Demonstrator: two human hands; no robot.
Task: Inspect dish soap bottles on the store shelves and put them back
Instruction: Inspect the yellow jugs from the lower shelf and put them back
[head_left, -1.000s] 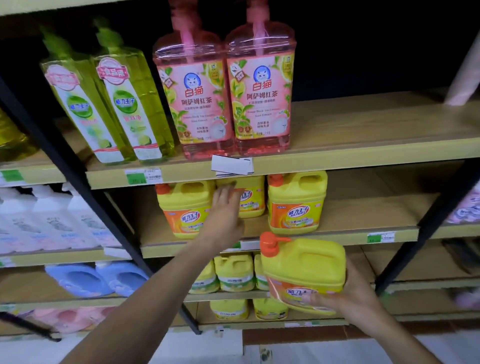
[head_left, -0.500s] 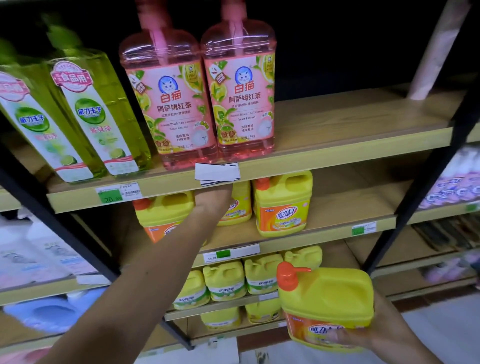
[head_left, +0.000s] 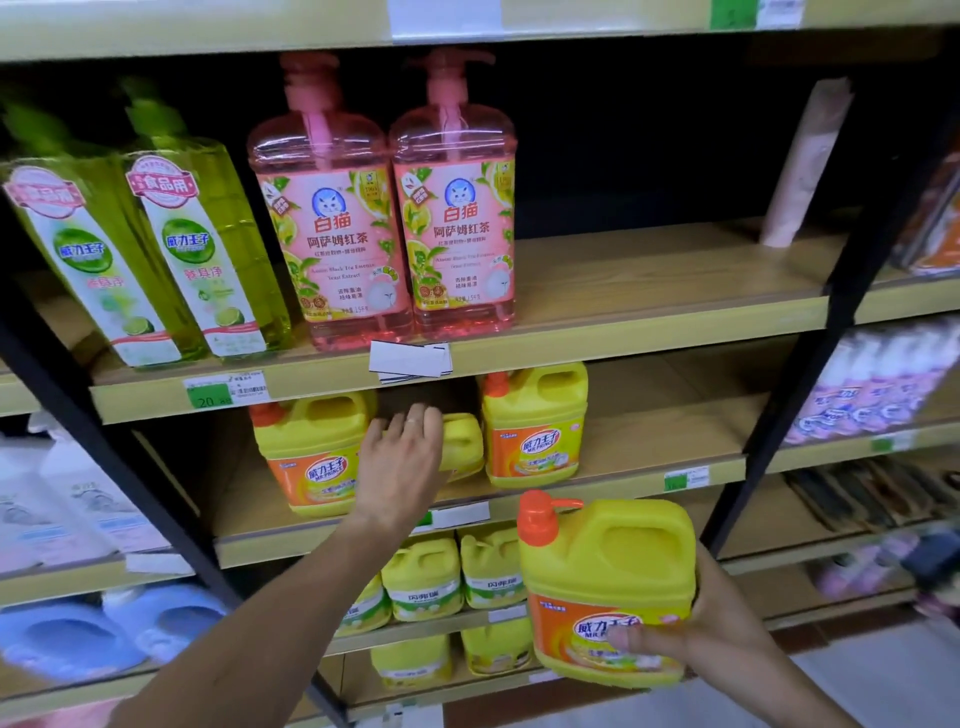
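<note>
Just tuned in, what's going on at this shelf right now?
A person is working through dish soap at a store shelf. The right hand holds a yellow jug with an orange pump cap out in front of the shelves, off any shelf. The left hand reaches into the middle shelf, fingers fairly straight, on a yellow jug set further back between two front jugs. Two pink pump bottles and green bottles stand on the shelf above.

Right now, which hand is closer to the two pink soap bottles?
Left. The left hand reaches onto the shelf just under the pink soap bottles, touching a yellow jug there. The right hand is lower, in front of the shelves, holding another yellow jug.
</note>
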